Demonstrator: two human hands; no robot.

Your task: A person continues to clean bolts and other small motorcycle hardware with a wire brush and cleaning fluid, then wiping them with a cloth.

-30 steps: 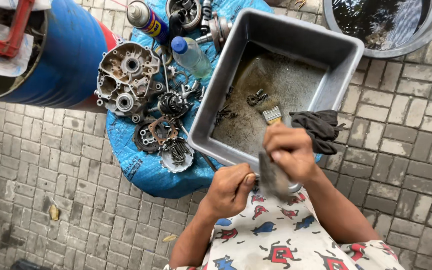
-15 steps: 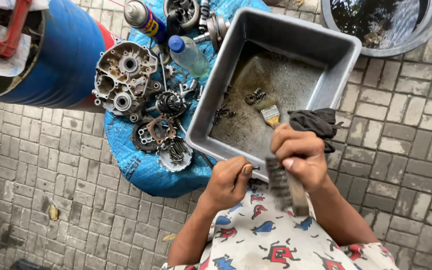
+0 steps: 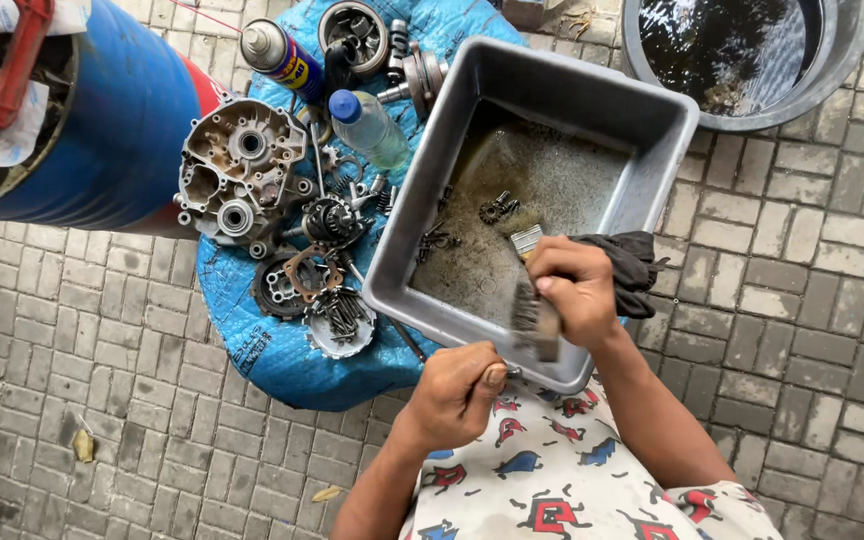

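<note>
Beyond your fingertips lies the grey tray (image 3: 642,130), its floor scattered with small metal parts (image 3: 497,208); a dark rag (image 3: 632,265) hangs over its rim beside your right knuckles. Left of the tray, an engine casing (image 3: 240,175), a clear bottle (image 3: 367,125) and a spray can (image 3: 277,55) rest on blue sheeting (image 3: 282,360). Your right hand (image 3: 574,290) is closed around a paintbrush (image 3: 532,285), bristles pointing into the tray. Your left hand (image 3: 457,390) is curled shut at the tray's near rim; what it grips cannot be made out.

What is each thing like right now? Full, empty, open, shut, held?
Grey tray: tilted, dirty liquid and small metal bits inside.
Paintbrush: gripped in right hand.
Left hand: closed at the tray's near rim.
Dark rag: draped over the tray's edge.
Round tub: holds dark water.
Plastic bottle: capped, lying down.
Spray can: lying down.
</note>
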